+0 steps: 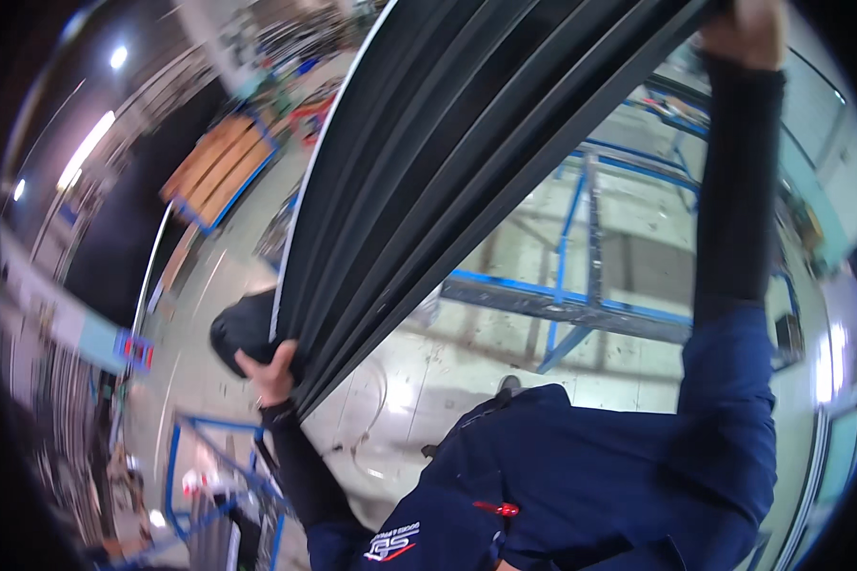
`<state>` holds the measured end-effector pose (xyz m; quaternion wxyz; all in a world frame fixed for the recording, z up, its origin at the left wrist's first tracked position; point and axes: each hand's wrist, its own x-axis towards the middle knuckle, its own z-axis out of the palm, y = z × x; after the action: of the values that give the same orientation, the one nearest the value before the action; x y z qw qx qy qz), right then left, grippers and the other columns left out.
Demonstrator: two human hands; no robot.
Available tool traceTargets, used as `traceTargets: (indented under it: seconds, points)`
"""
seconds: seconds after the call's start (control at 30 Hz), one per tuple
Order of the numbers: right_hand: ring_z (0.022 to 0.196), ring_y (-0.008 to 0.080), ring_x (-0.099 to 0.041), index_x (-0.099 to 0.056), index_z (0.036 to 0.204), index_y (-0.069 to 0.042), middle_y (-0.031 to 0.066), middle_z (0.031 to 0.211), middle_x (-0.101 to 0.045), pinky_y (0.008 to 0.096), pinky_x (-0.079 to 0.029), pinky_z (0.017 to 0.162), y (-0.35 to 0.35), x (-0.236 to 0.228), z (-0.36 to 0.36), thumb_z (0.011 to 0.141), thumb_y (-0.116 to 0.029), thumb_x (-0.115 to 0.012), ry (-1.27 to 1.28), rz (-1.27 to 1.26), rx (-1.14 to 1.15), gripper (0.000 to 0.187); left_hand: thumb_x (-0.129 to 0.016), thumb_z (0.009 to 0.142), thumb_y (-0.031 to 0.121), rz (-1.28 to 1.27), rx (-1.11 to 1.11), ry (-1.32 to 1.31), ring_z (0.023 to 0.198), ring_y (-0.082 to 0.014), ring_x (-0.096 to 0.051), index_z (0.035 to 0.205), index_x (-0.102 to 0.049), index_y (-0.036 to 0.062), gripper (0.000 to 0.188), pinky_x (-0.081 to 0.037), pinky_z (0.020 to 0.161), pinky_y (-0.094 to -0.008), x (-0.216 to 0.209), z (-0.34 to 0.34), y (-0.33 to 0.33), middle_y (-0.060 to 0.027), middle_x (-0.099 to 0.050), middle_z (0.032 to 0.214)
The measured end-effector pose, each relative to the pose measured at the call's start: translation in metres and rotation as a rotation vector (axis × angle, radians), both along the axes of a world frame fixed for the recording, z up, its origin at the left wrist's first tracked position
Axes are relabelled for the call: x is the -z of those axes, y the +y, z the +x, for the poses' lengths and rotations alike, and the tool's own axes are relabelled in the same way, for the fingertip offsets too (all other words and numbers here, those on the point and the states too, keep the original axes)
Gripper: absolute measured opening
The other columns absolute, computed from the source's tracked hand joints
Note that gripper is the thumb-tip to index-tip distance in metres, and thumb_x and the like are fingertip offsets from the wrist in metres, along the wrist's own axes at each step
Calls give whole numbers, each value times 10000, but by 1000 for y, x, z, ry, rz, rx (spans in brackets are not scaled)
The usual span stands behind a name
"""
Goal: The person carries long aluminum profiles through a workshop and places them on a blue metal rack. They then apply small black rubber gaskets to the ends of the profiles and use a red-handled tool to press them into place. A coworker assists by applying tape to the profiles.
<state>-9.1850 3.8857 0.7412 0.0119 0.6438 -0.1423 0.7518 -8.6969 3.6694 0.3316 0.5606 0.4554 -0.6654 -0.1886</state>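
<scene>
A long black ribbed panel (428,162), made of several parallel grooved strips with a pale left edge, slants across the view from lower left to upper right. My left hand (273,376) grips its lower end, with the thumb standing apart. My right hand (747,36) is raised at the upper right and closed around the panel's far end; it is blurred, and its fingertips are hidden. Beside my left hand, partly behind the panel, is a dark rounded shape (241,328) that I cannot make out.
A black-topped stand with blue metal legs (571,305) is on the right, beyond the panel. A blue-framed cart with wooden boards (221,167) stands far left. Another blue frame (176,476) is at lower left. A thin hose or cable (383,404) curls on the pale floor.
</scene>
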Motion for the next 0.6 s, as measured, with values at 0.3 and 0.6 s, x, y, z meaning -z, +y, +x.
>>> traceTargets:
  seconds: [0.3, 0.6]
  points:
    - [792, 165, -603, -617, 932, -40, 36, 853, -614, 314, -487, 724, 11, 169, -96, 756, 5, -660, -891, 189, 455, 187, -809, 635, 179, 107, 218, -215, 1255, -293, -437, 1380, -355, -110, 919, -295, 1114, -387, -23, -63, -113, -198, -451, 1358]
    - [705, 157, -612, -602, 924, -12, 47, 790, -633, 310, -487, 645, 12, 321, -133, 750, 55, -603, -1518, 358, 567, 187, -805, 594, 184, 160, 652, -494, 1124, -291, -576, 1284, -512, -85, 796, -405, 1030, -379, -9, -188, -216, -186, -612, 1210]
